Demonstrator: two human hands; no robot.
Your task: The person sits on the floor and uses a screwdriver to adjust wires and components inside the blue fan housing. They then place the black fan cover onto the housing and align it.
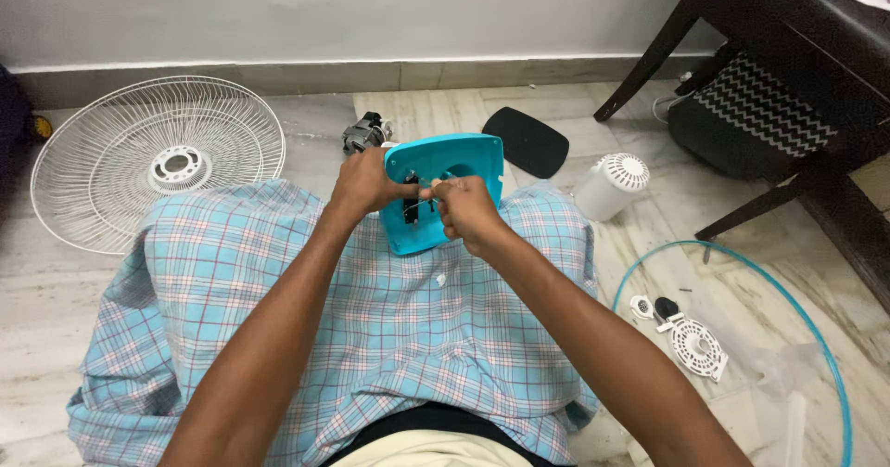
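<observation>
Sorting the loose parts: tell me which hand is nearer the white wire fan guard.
Left. The left hand sits just right of the white wire fan guard; the right hand lies farther right, beyond the turquoise housing.

There is a single view, taken from a camera worn on the person's head and tilted steeply down and forward over the lap. It sits close to the body: both forearms run in from the bottom edge and meet near the middle of the frame, where the left hand (pixel 363 181) and right hand (pixel 468 209) come together at a turquoise plastic housing (pixel 443 189). The light blue checked cloth (pixel 371 300) over the legs fills the lower half. Beyond it the view reaches the pale marble floor (pixel 315 152), the grey wall (pixel 371 12) at the top and a dark wooden chair (pixel 797 77) at upper right.
</observation>
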